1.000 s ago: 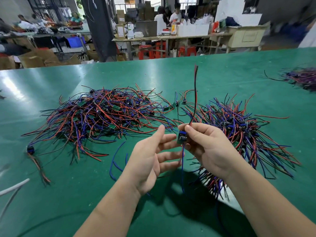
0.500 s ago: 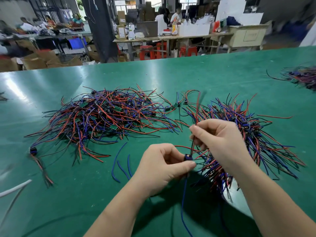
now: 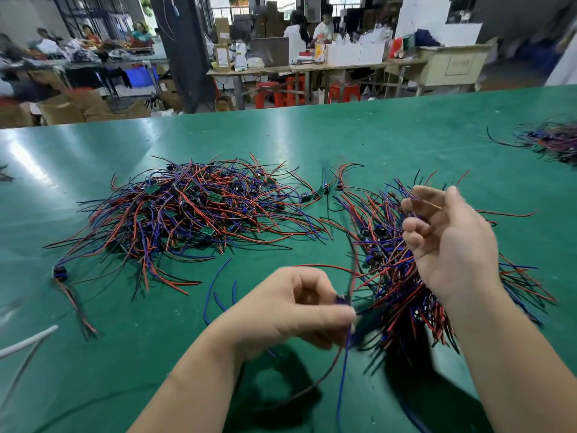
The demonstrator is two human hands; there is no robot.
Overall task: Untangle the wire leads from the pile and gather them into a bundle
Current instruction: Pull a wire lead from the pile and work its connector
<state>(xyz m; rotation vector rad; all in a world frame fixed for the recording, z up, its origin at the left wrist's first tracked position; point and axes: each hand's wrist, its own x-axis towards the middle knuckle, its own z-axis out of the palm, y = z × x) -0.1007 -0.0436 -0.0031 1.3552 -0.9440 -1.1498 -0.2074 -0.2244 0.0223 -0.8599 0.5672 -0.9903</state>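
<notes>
Evidently one blue-plugged wire lead (image 3: 343, 354) is pinched by the left hand (image 3: 290, 307) beside the red-and-blue wire bundle (image 3: 402, 295); the right hand's (image 3: 452, 245) grip is unclear. Laying it onto that bundle is judged due next.

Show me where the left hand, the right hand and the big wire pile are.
left hand (image 3: 290, 310), head view, back of hand.
right hand (image 3: 456, 248), head view, middle of hand.
big wire pile (image 3: 187, 214), head view, its middle.

- We are in a big workshop.
- We see a long green table (image 3: 343, 135) with wire piles (image 3: 193, 210).
- Behind us are cardboard boxes (image 3: 78, 104) and workers at tables (image 3: 312, 68).
</notes>
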